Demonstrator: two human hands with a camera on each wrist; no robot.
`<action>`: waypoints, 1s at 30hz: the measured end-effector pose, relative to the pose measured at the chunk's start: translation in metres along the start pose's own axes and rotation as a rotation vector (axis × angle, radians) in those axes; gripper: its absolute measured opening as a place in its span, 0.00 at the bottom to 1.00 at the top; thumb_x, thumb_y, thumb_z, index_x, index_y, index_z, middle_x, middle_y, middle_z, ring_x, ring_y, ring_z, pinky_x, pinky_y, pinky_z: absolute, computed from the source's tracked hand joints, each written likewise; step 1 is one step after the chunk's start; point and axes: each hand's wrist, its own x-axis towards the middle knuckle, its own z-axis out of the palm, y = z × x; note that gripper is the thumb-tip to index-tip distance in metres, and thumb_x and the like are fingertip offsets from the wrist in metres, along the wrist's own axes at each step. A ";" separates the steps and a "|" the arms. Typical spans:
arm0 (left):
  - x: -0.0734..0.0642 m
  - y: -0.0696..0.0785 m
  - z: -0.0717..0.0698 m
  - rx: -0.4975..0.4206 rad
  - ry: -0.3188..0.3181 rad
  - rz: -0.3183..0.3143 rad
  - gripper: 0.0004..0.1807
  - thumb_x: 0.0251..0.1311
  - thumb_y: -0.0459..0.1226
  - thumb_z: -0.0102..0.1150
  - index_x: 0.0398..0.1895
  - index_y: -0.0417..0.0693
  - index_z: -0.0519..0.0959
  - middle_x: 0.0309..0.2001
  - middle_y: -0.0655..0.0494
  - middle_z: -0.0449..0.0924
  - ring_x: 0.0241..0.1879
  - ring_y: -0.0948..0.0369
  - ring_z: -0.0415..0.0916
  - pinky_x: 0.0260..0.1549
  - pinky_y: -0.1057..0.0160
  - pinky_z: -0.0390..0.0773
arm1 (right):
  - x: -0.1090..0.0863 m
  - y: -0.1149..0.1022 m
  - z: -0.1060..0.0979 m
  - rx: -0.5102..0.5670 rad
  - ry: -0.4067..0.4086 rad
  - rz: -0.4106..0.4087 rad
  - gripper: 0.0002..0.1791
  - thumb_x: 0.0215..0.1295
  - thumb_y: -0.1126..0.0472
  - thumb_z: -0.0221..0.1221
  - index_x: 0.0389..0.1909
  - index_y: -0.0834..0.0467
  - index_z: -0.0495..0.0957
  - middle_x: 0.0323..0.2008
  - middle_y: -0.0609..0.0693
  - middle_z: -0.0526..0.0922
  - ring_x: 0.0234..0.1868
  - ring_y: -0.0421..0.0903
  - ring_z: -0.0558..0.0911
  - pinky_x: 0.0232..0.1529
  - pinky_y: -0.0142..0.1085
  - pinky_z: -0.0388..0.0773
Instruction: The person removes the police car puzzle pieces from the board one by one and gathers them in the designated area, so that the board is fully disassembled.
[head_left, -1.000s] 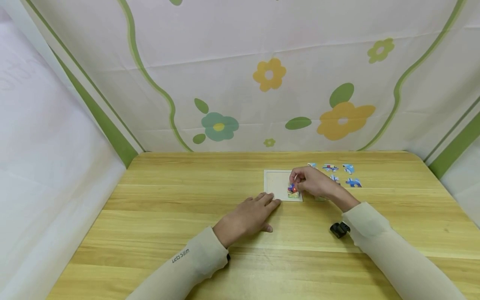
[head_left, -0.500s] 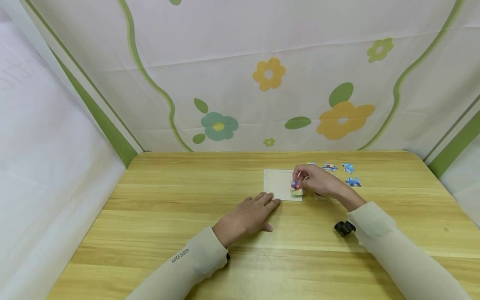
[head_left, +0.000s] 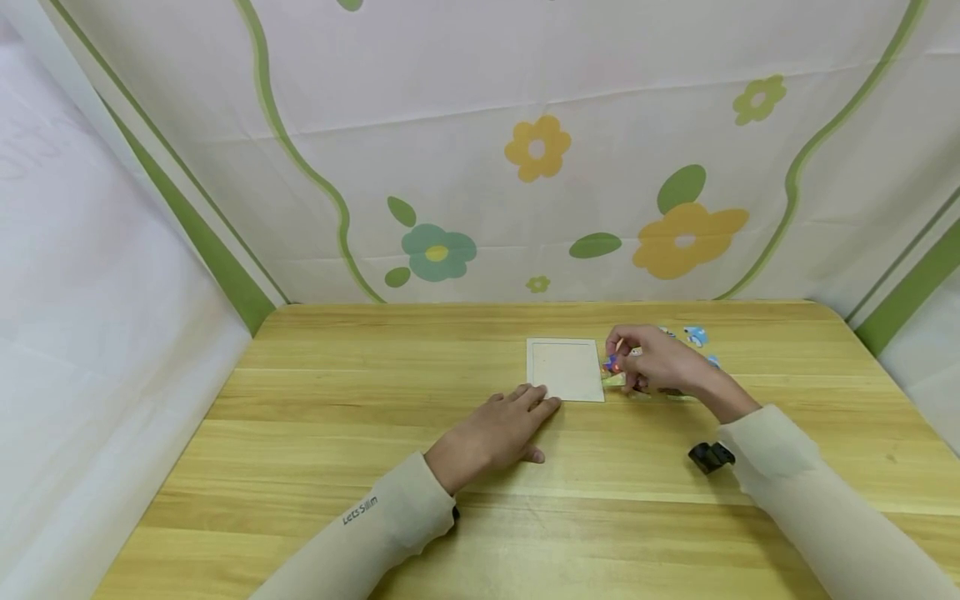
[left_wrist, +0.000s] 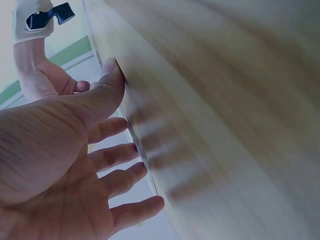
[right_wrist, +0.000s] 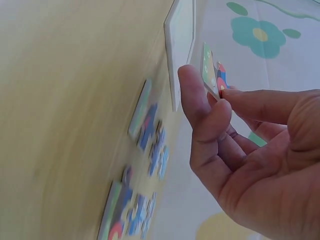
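Observation:
My right hand (head_left: 663, 365) pinches a jigsaw piece (right_wrist: 209, 70) between thumb and fingers, just right of the pale square puzzle tray (head_left: 564, 372). Green, yellow, red and purple show on the piece, which is raised off the table in the right wrist view. The tray is bare inside its thin border. On its near edge rest the fingertips of my left hand (head_left: 497, 433), fingers straight and spread, palm down. Several other jigsaw pieces (right_wrist: 145, 120) lie flat on the table below the right hand; in the head view that hand partly hides them.
A blue-and-white jigsaw piece (head_left: 696, 335) lies toward the back right of the wooden table (head_left: 360, 392). Black wrist gear (head_left: 711, 457) sticks out at the right cuff. A flower-printed cloth wall (head_left: 480, 200) stands right behind the table's far edge.
My right hand has carried the jigsaw piece rightward from over the tray to beside it, over the loose pieces. The left hand has stayed at the tray's edge.

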 end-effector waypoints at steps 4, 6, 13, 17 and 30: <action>0.000 0.000 0.000 -0.004 -0.002 0.002 0.43 0.71 0.57 0.57 0.85 0.58 0.55 0.84 0.55 0.53 0.84 0.56 0.52 0.76 0.49 0.68 | -0.008 0.004 -0.009 -0.018 0.023 0.011 0.07 0.75 0.73 0.49 0.47 0.65 0.75 0.39 0.61 0.78 0.29 0.55 0.86 0.24 0.39 0.79; 0.000 0.000 0.000 -0.004 0.000 0.002 0.43 0.70 0.57 0.57 0.85 0.58 0.55 0.84 0.55 0.53 0.84 0.56 0.52 0.76 0.49 0.68 | -0.011 0.007 -0.014 -0.037 0.039 0.019 0.07 0.75 0.72 0.49 0.47 0.65 0.75 0.39 0.61 0.78 0.29 0.55 0.86 0.23 0.38 0.79; -0.003 0.001 -0.002 0.008 0.009 0.010 0.43 0.70 0.58 0.56 0.84 0.57 0.56 0.84 0.55 0.54 0.83 0.56 0.53 0.75 0.49 0.70 | -0.026 0.022 -0.033 -0.033 0.085 0.049 0.09 0.73 0.73 0.51 0.49 0.67 0.76 0.37 0.60 0.77 0.28 0.53 0.85 0.22 0.39 0.78; -0.003 0.001 -0.002 0.007 0.005 0.008 0.43 0.70 0.58 0.56 0.84 0.57 0.56 0.84 0.55 0.54 0.83 0.56 0.53 0.75 0.49 0.69 | -0.034 0.035 -0.043 -0.023 0.101 0.082 0.10 0.74 0.72 0.52 0.52 0.68 0.76 0.38 0.58 0.78 0.27 0.52 0.84 0.24 0.39 0.78; -0.003 0.000 -0.001 -0.007 0.008 0.010 0.44 0.70 0.57 0.57 0.84 0.57 0.56 0.84 0.54 0.54 0.83 0.55 0.53 0.76 0.48 0.69 | -0.059 0.069 -0.065 0.037 0.094 0.184 0.12 0.74 0.72 0.53 0.55 0.74 0.71 0.38 0.57 0.78 0.30 0.49 0.85 0.30 0.37 0.84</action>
